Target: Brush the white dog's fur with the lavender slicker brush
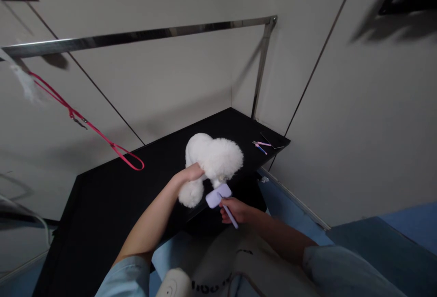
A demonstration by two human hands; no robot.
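A white, fluffy dog [223, 158] is on the black table, close to its near edge; whether it is live or a model I cannot tell. My left hand [195, 171] grips the dog at its side, with the fingertips hidden in the fur. Just below, a rounded tuft of white fur [191, 194] sticks out toward me. My right hand [234, 210] is closed round the handle of a lilac slicker brush [218, 195]. The brush's flat rectangular head is close under the dog's front; contact with the fur is not clear.
The black grooming table [112, 197] stands against the wall. Pink-handled pliers-like clippers [262, 144] and a blue-handled tool [261, 150] lie at its right end. A metal bar [143, 35] spans above, with a red leash loop [99, 133] hanging at left.
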